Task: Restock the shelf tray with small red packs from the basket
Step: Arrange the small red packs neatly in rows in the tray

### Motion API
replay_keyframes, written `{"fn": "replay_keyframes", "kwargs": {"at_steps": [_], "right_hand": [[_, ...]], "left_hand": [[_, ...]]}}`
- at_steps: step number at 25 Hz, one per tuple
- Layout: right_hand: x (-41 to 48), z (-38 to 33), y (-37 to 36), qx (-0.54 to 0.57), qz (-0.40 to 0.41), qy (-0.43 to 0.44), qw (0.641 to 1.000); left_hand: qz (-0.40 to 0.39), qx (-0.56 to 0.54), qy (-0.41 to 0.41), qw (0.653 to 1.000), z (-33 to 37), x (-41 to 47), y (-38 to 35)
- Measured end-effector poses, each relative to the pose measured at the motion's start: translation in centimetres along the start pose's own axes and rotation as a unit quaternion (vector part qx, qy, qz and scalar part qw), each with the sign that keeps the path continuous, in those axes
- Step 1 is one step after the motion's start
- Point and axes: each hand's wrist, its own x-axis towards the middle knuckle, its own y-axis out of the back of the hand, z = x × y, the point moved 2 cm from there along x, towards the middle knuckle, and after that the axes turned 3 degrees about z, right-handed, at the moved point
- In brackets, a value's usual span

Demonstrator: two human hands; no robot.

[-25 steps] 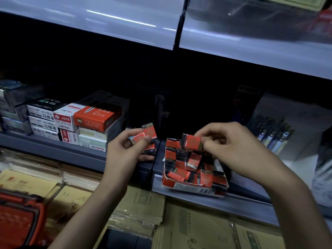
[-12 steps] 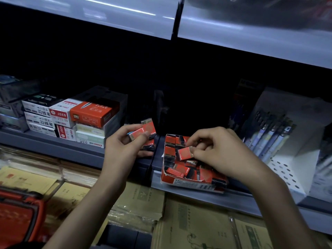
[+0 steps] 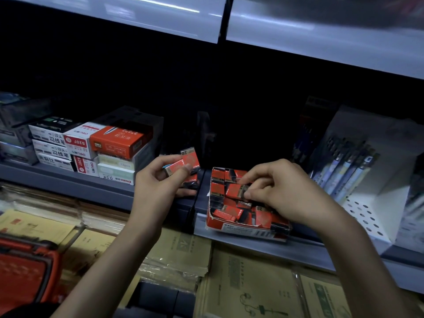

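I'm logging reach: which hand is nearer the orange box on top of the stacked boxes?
Left. The left hand, holding red packs, sits just below-right of the orange box; the right hand is farther right, pinching a pack in the tray.

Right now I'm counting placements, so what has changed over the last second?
The right hand lowered its pinched pack from above the tray down into it, still in its grip. The left hand kept holding its spare packs beside the tray.
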Motion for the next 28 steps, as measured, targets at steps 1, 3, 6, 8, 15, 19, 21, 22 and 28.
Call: {"fn": "replay_keyframes", "kwargs": {"at_steps": [1, 3, 6, 8, 15, 19, 21, 22, 28], "right_hand": [[-0.1, -0.1, -0.1, -0.005, 0.002, 0.007, 1.0], [-0.2, -0.2, -0.1, -0.017, -0.001, 0.015, 1.0], [-0.3, -0.4, -0.5, -0.033, -0.01, 0.013, 0.999], [-0.2, -0.5, -0.7, -0.038, -0.002, 0.022, 0.999], [-0.3, -0.6, -1.1, -0.078, 0.001, 0.033, 0.996], [-0.6, 0.0, 0.6, -0.132, 0.069, 0.012, 0.989], [-0.7, 0.0, 0.9, -0.179, 0.081, -0.016, 0.98], [-0.7, 0.0, 0.7, -0.199, 0.073, -0.031, 0.977], [-0.4, -0.6, -0.2, -0.221, 0.052, -0.067, 0.972]], "left_hand": [[0.0, 0.001, 0.0, 1.0, 0.0, 0.0, 0.0], [-0.002, 0.003, -0.001, 1.0, 0.0, 0.0, -0.1], [-0.005, 0.006, -0.003, 1.0, 0.1, -0.1, -0.1], [-0.005, 0.007, -0.004, 1.0, 0.1, -0.2, -0.1], [-0.006, 0.009, -0.006, 1.0, 0.2, -0.3, -0.1], [-0.007, 0.006, -0.004, 1.0, 0.1, -0.2, 0.0], [-0.007, 0.005, -0.004, 1.0, 0.1, -0.2, 0.0], [-0.007, 0.005, -0.004, 1.0, 0.1, -0.1, 0.0], [-0.009, 0.012, -0.007, 1.0, 0.1, -0.2, 0.0]]}}
